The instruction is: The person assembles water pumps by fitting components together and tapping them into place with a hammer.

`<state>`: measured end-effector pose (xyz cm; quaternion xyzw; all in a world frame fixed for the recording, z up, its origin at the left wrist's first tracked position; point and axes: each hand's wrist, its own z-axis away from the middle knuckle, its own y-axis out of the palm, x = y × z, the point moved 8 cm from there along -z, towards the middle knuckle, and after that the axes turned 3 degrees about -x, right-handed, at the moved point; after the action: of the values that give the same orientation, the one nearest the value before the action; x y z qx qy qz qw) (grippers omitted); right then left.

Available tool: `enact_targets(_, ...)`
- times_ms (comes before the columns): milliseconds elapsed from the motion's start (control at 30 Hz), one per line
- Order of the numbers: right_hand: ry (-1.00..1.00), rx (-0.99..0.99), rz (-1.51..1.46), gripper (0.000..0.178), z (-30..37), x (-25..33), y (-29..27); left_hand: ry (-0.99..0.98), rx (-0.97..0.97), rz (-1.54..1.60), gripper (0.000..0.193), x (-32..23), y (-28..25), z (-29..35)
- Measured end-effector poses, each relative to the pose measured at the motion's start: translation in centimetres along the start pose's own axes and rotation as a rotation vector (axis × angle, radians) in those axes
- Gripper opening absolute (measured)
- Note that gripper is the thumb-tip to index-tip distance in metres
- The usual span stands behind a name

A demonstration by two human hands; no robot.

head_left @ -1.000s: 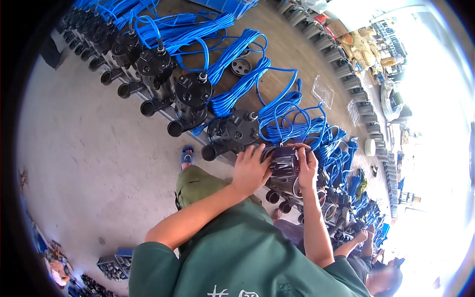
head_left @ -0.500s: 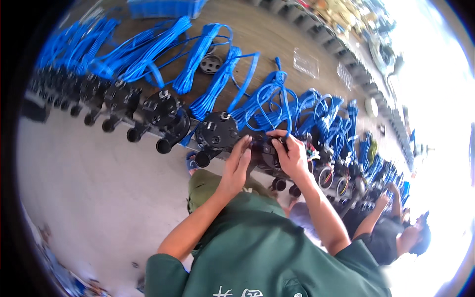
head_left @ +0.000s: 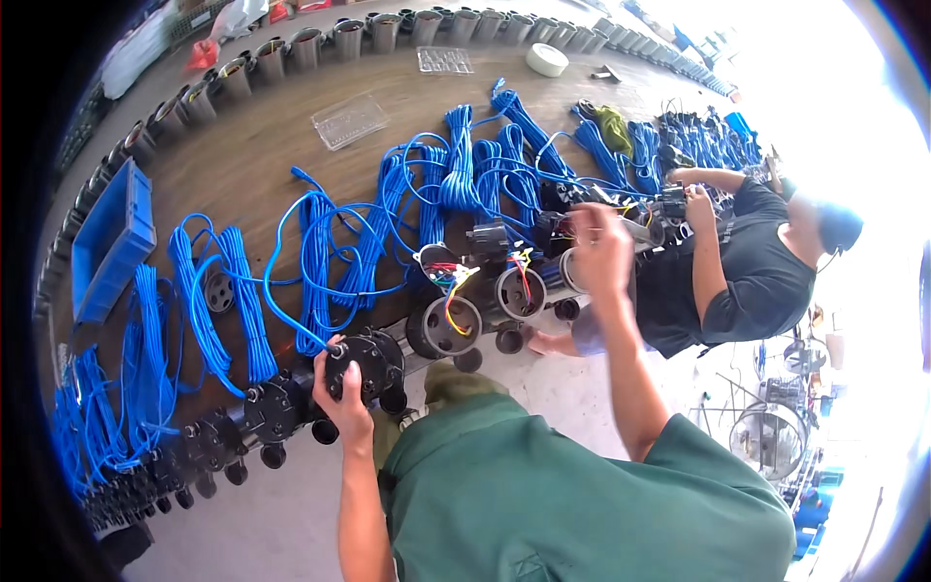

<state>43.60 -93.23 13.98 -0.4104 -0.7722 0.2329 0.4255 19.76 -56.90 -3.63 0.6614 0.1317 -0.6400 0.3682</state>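
Housing with a round black cap (head_left: 367, 367) sits at the near edge of the counter (head_left: 262, 155), right at my left grip (head_left: 350, 412), which holds it from the near left side and spreads partly over the cap. A blue cable (head_left: 268, 274) leaves the cap just beside that grip and arcs away beyond it and to its left. More black-capped housings (head_left: 274, 407) line the same edge to the left of my left grip, and past them, on the counter's surface, lie coiled blue cable bundles (head_left: 246, 301), 1 round disc with holes (head_left: 220, 291) and a blue crate (head_left: 141, 233). My right grip (head_left: 603, 254) is up in the air, well apart from my left grip and farther right; it is blurred, so I cannot tell whether it is narrow or wide, or whether it carries anything. Between my 2 grips stand open housings (head_left: 417, 335), with coloured wires (head_left: 449, 312) at the ones nearest my left grip. Straight beyond my left grip, past the cables, rest 2 clear plastic trays (head_left: 349, 121); a white roll (head_left: 547, 60) lies beyond my right grip, and a row of grey cylinders (head_left: 347, 41) runs behind them all. To the right of my right grip, a co-worker in a dark shirt (head_left: 756, 257) has both hands by a dark part (head_left: 673, 202).
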Motion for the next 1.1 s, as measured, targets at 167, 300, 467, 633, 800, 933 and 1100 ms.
enact_targets(167, 0.526, 0.378, 0.858, 0.087, 2.6, -21.0, -6.3, 0.033, 0.041, -0.177, 0.043, -1.7, 1.2, 0.1)
enact_targets(300, 0.658, 0.432, 0.449, 0.059, 7.8, -31.6, -3.6, -0.019, 0.078, -0.126, 0.042, -1.0, 1.4, -0.4)
enact_targets(467, 0.865, 0.188, -0.134, 0.034, 9.0, -24.8, -2.9, -0.064, 0.061, -0.099, 0.044, -0.6, -0.5, -0.2)
enact_targets(633, 0.790, 0.222, -0.795, 0.039, 12.7, -10.1, -3.5, 0.056, 0.145, -0.290, 0.046, -3.2, 1.2, -1.1)
enact_targets(800, 1.010, 0.667, -0.751, 0.030, 18.3, 2.5, 0.2, 0.059, 0.175, -0.358, 0.048, -4.1, 1.7, -1.2)
enact_targets(933, 0.920, 1.003, -0.617, 0.031, 23.1, 5.2, 3.5, 0.108, 0.123, -0.344, 0.048, -3.9, 2.1, -1.2)
enact_targets(1100, 0.667, 1.087, -0.410, 0.034, 24.2, 7.5, 4.5, 0.146, 0.104, -0.288, 0.046, -3.5, 1.9, -1.0)
